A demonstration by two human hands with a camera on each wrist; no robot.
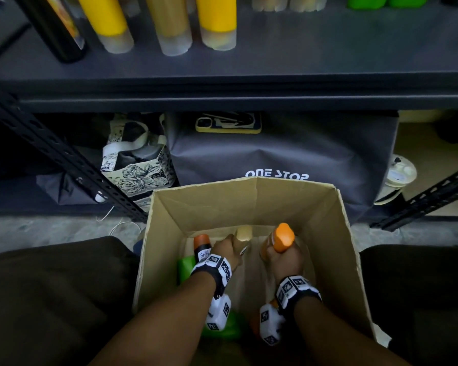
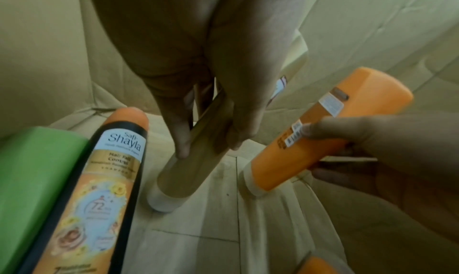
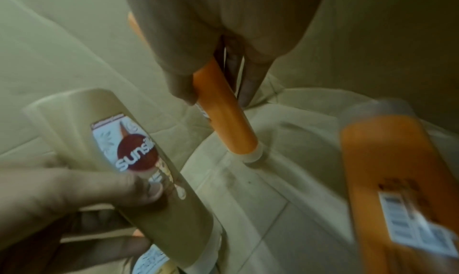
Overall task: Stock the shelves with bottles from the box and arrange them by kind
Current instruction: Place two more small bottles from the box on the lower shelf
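Both my hands are down inside the cardboard box (image 1: pixel 249 196). My left hand (image 1: pixel 226 250) grips a tan Sunsilk bottle (image 1: pixel 243 233) (image 2: pixel 188 172) (image 3: pixel 154 180), cap end down near the box floor. My right hand (image 1: pixel 284 256) grips an orange bottle (image 1: pixel 283 236) (image 2: pixel 318 129) (image 3: pixel 223 117), also cap down. Left of them a black Shayla bottle (image 1: pixel 202 247) (image 2: pixel 99 190) with an orange end leans against a green bottle (image 1: pixel 186 268) (image 2: pixel 32 180). Another orange bottle (image 3: pixel 397 190) lies at the right. The dark shelf (image 1: pixel 249 64) above holds yellow, tan and green bottles.
On the shelf stand a black bottle (image 1: pixel 56 27), yellow bottles (image 1: pixel 109 19), a tan bottle (image 1: pixel 172 25) and green bottles (image 1: pixel 368 1). Below it are a grey "ONE STOP" bag (image 1: pixel 275 159) with a phone (image 1: pixel 228 122) on top and a floral bag (image 1: pixel 138 165). Slotted metal uprights (image 1: pixel 64 154) flank the box.
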